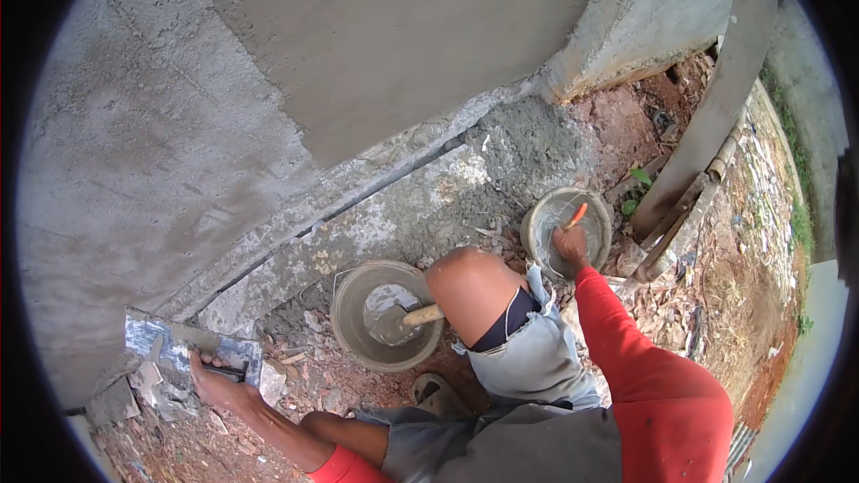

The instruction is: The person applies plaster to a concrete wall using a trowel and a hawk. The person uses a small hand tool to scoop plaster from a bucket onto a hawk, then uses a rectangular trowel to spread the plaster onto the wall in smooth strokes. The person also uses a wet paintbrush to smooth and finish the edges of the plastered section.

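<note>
Low at the left, my left hand [215,382] is closed round the dark handle of a plastering trowel [174,337], whose flat blade is smeared with grey and bluish-white residue. My right hand [570,243] reaches into the right bucket [601,255] and grips a tool with an orange handle [576,215]; its working end is hidden. Grey wet mix coats that bucket's inside. Between my hands stands a second bucket [344,333], with a wooden-handled scoop [422,315] resting in its grey mix, near my bent knee.
A wall ahead carries a smooth, darker plaster patch [412,36] beside rougher grey surface [152,116]. A concrete ledge [385,210] runs along its foot. Rubble and red soil [716,304] cover the ground. A curved board [711,116] and poles [707,183] stand at the right.
</note>
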